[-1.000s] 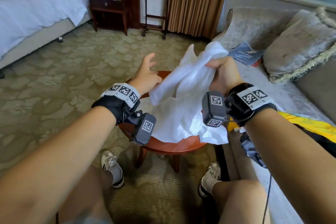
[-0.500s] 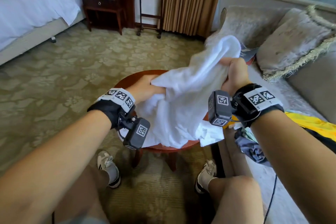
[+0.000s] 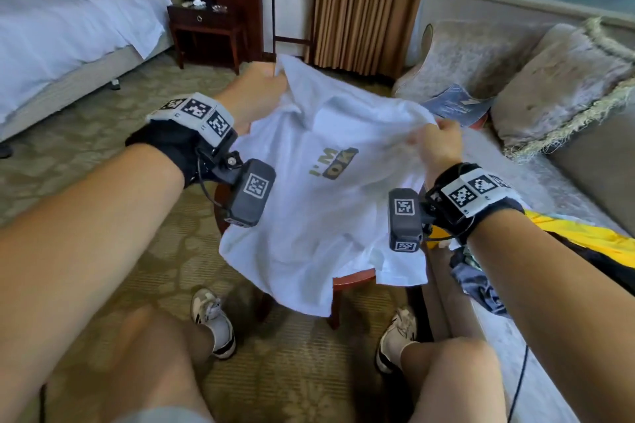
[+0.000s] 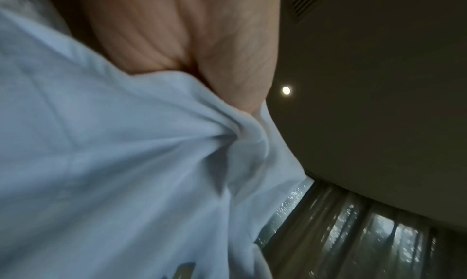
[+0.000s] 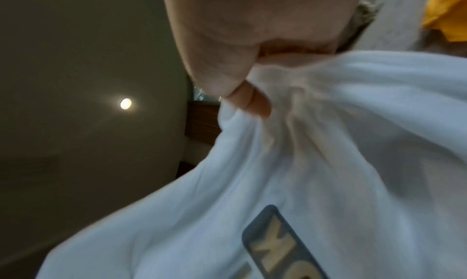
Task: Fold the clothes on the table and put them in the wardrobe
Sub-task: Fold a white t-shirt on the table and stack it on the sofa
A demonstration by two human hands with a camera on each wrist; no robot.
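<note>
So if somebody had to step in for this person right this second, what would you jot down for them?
Left hand: grips one top corner of the white "I'M OK" T-shirt.
Right hand: pinches the other top corner.
The shirt is spread out, print up, draped over the small round wooden table, its hem hanging off the near edge.
Done: shirt opened out. Not one fold made.
Left: fold it, then deal with the yellow garment and dark cloth on the sofa. The wardrobe is not in view.
</note>
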